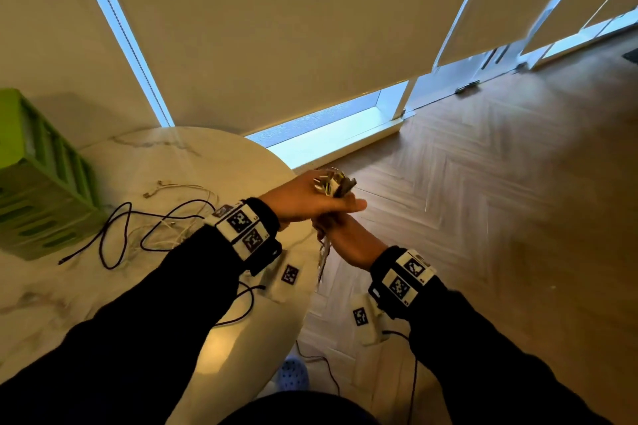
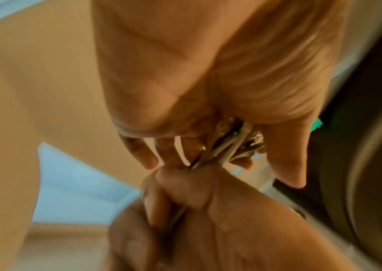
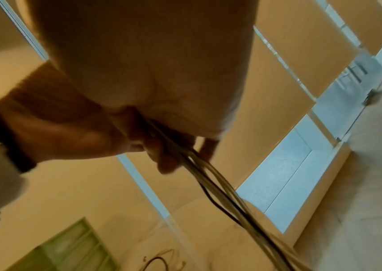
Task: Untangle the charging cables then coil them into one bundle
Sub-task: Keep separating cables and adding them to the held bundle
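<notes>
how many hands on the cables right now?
2. Left hand grips the plug ends past the table edge; right hand grips the cables just below. Strand count inside is hidden.

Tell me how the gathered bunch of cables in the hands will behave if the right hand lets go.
Probably floppy: below the right hand the cable bunch hangs limp and trails to the table. Likely light, since the left hand holds the plug ends with a loose-looking grip. The smooth strands may slide apart; they already splay below the grip.
</notes>
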Available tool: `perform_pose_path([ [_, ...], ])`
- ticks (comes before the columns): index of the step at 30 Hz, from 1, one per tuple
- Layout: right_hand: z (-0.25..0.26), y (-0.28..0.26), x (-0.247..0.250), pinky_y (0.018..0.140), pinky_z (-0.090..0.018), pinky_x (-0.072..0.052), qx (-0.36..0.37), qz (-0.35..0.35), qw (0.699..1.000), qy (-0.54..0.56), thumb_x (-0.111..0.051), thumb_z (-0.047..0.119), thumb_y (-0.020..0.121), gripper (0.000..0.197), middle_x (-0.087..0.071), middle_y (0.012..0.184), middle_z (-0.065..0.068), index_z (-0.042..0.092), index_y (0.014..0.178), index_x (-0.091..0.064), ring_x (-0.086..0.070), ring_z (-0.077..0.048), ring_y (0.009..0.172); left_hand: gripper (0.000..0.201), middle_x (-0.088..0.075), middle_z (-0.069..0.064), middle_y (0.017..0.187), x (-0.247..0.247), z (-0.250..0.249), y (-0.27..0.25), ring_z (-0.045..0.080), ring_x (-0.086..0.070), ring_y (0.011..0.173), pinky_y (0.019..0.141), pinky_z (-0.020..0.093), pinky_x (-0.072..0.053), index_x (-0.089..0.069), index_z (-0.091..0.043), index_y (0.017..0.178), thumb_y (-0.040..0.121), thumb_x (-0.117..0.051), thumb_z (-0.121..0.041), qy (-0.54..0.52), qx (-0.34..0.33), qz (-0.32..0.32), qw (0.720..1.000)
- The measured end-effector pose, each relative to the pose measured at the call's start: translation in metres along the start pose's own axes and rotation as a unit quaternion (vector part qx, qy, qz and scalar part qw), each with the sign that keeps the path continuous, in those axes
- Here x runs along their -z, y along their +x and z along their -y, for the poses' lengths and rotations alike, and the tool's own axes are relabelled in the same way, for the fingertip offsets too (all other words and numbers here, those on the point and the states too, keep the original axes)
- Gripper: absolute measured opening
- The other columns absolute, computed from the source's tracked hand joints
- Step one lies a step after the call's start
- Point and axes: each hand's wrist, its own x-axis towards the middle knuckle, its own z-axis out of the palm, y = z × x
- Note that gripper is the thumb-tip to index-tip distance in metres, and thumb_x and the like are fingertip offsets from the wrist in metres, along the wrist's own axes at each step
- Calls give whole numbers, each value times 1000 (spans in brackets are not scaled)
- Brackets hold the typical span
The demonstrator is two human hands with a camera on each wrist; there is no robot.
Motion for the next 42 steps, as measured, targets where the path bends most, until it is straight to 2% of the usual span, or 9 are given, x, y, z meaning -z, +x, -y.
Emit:
perform_pose_path([
  [3,-13,4,5,89,-52,-50,-52,4,995,-86,-32,25,105,28,-60,97,-19,11,98,-55,-54,-25,85,35,-70,2,101,-11,4,5,17,-68,100,94,42,-55,-68,-22,94,75,-83,-47,90,-40,-8,995],
  [10,8,-28,34,69,-33,-33,-44,-144,924,353,-38,20,105,33,-30,68,0,16,72,-42,-31,-15,67,89,-44,-12,152,-26,39,10,7,-36,144,120,38,-28,-43,-37,144,69,-90,-36,-108,-27,64,992],
  [14,27,-51,47,89,-39,-41,-6,-76,859,506,-42,18,99,33,-22,66,-2,17,68,-32,-27,-18,62,35,-60,-17,112,-51,51,15,15,-55,118,102,31,-43,-60,-36,109,82,-80,-44,144,68,216,963],
  [16,32,-64,51,98,-42,-43,28,-40,871,490,-40,21,97,31,-29,63,-2,17,67,-33,-40,-21,62,27,-62,-15,102,-47,53,27,15,-58,103,100,34,-45,-66,-21,107,91,-70,-42,235,9,206,950],
  [21,30,-82,61,108,-45,-40,61,-117,911,390,-31,16,102,44,-43,66,-3,22,64,-53,-60,-29,87,32,-71,0,104,-37,74,64,13,-62,95,84,38,-47,-46,-23,78,97,-55,-47,188,-108,-166,962],
  [24,23,-68,82,88,-42,-46,21,-187,877,443,-38,19,100,32,-21,65,-3,19,67,-35,-35,-20,61,31,-72,5,74,-74,91,67,19,-69,67,69,43,-56,-52,-14,86,99,-56,-42,197,-12,35,980],
  [27,12,-51,108,62,-34,-34,-58,-207,889,405,-41,21,101,35,-21,59,4,23,66,-34,-18,-15,54,42,-74,9,85,-97,88,54,23,-72,76,77,42,-58,-53,-21,92,87,-65,-62,169,26,251,953],
  [34,-16,-38,104,53,-25,-27,-129,-20,981,143,-44,30,104,22,-35,60,10,18,86,-45,-28,-7,53,90,-52,5,146,-74,37,49,16,-47,138,118,38,-34,-51,-17,137,79,-44,-86,-156,-100,56,981],
  [42,-37,-25,62,85,-42,-51,-83,9,982,172,-63,29,95,20,-66,76,-4,11,86,-60,-63,-23,75,45,-76,-6,107,-50,0,48,8,-64,117,113,38,-36,-68,-19,108,108,-30,-43,-78,-56,29,995],
])
